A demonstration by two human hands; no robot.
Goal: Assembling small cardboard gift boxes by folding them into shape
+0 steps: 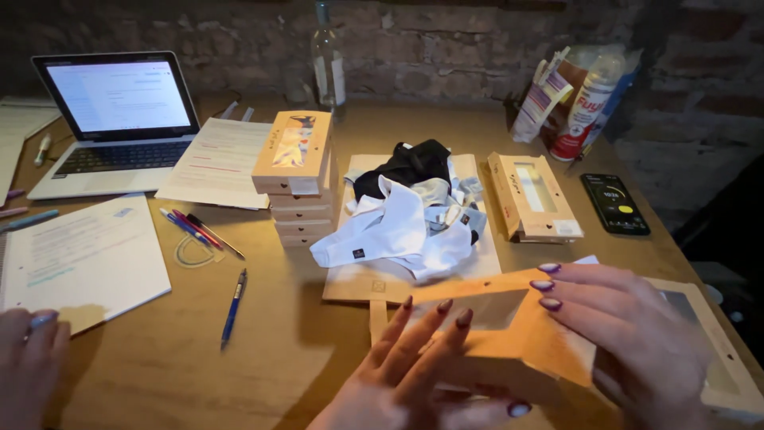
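Your left hand (414, 374) and right hand (629, 342) both rest on a flat orange cardboard box (509, 330) with a clear window, held low at the near edge of the bench (159, 366). The left hand's fingers are spread and laid against the box's near face, the thumb curled below it; the right hand lies open across the box's right end, fingers flat over the top, so the box sits pressed between the two rather than gripped in a fist. Just behind it a heap of white and black garments (410, 211) lies on a pale paper bag (350, 283). A stack of like boxes (296, 179) stands to the left of the heap, and one more windowed box (532, 197) lies to its right, near a dark phone (614, 204). Further left are an open laptop (115, 119), printed sheets (83, 259) and a blue pen (233, 306). Another person's hand (32, 358) rests at the bench's lower left corner.
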